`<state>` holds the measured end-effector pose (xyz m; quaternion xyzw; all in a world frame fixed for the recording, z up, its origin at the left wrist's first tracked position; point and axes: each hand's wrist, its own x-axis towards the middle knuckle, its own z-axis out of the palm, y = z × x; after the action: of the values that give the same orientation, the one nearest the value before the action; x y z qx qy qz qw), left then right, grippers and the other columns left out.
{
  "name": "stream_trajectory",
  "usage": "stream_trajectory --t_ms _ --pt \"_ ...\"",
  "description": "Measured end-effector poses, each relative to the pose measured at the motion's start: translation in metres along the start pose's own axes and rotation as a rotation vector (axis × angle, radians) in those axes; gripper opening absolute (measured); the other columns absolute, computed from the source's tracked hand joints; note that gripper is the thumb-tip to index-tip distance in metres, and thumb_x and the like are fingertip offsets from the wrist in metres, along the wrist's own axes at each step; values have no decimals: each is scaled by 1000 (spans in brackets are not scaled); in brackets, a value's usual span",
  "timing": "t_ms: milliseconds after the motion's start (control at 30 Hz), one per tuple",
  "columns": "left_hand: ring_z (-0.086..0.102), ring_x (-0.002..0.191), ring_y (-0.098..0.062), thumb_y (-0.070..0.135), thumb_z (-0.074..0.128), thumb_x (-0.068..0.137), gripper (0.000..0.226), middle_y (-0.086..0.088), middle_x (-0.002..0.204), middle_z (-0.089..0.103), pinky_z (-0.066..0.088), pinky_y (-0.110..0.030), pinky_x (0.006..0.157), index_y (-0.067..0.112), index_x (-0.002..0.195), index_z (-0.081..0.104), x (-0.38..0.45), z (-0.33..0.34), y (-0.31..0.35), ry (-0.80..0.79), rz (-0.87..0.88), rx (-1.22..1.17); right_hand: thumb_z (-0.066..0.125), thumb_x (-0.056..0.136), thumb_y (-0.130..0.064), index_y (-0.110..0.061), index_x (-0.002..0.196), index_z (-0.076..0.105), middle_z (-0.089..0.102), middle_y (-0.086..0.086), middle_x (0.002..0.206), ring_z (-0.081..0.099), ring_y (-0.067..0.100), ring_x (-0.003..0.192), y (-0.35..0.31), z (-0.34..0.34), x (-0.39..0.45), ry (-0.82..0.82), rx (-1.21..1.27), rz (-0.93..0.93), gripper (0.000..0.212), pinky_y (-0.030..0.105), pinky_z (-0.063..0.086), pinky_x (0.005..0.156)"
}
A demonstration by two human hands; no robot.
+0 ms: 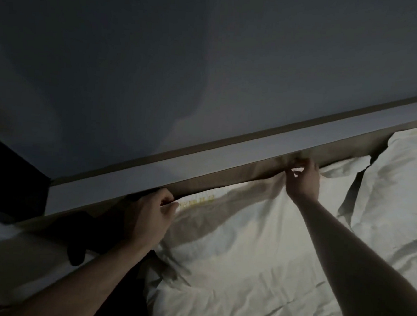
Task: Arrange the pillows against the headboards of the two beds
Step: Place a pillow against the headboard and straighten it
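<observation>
A: Where is the pillow (234, 224)?
B: Against the headboard (201, 174). The left hand (151, 217) and right hand (302, 179) each pinch its top edge.
A: Handling?
B: Probably soft, light, floppy; corners hold best.

The second white fabric pillow (405, 178) is cut off by the right edge; faint yellow lettering (196, 199) on the nearer white pillow (234, 234) cannot be read.

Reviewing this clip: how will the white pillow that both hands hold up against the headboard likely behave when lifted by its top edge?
Probably floppy: the pillow sags and creases between the left hand and right hand. Likely light, since pinching fingers alone hold its edge up. Its loose, wrinkled cover may slide or bunch against the headboard.
</observation>
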<state>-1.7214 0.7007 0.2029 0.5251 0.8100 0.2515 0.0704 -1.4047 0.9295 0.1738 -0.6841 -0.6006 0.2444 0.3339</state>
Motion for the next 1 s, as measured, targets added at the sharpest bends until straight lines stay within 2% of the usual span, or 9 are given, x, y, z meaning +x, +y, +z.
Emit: stream_trajectory --t_ms 67,133,200,267,333,400,633,867,1000 --pt "62 76 -11 22 84 85 17 5 86 71 44 -22 62 20 90 68 -21 -6 -5 129 -46 -142 71 93 -19 -10 125 53 52 14 137 66 28 113 11 3 -23 44 140 18 38 45 56 96" --pt "61 80 -13 14 86 82 26 3 89 68 44 -26 72 17 92 62 -47 -8 -13 204 -133 -228 71 94 -25 -13 132 50 50 12 141 62 27 118 27 6 -52 111 182 59 45 46 55 96" --pt "63 87 -21 15 88 77 37 2 92 64 45 -31 79 19 96 57 -73 4 -28 111 -323 -270 74 92 -27 -12 133 50 50 16 140 60 33 121 49 13 -85 147 157 129 50 49 52 100" --pt "68 96 -31 35 90 65 52 -2 95 66 51 -38 84 19 100 56 -87 26 -46 -124 -569 -351 78 89 -27 -10 137 48 49 21 141 56 42 126 73 24 -115 104 122 246 59 53 48 107" --pt "67 114 -35 59 80 49 85 -9 116 70 53 -46 98 14 119 61 -91 52 -66 -314 -704 -408 79 87 -32 -8 146 43 46 26 145 52 46 131 85 34 -137 9 93 373 73 54 44 112" --pt "59 132 -31 58 81 50 106 -10 139 64 47 -44 112 11 142 57 -84 62 -61 -357 -727 -519 77 89 -35 -8 150 40 46 26 148 51 43 133 85 40 -151 -71 103 461 77 50 43 111" --pt "61 130 -31 38 84 85 67 -12 139 65 46 -36 108 7 140 61 -52 75 -36 -315 -698 -598 71 91 -45 -18 153 44 53 18 148 57 35 130 75 41 -168 -224 109 452 72 45 46 109" --pt "65 121 -35 25 80 90 54 -18 132 68 47 -35 94 -3 134 62 -61 30 -51 -266 -734 -552 70 94 -46 -22 153 47 52 8 155 54 30 137 54 9 -201 -342 131 367 68 42 46 111" --pt "60 113 -25 13 82 87 57 -11 129 64 47 -39 99 4 136 53 -98 -15 -60 -304 -689 -603 71 94 -41 -30 149 52 56 0 152 57 26 135 25 -13 -246 -336 227 341 60 38 48 104"
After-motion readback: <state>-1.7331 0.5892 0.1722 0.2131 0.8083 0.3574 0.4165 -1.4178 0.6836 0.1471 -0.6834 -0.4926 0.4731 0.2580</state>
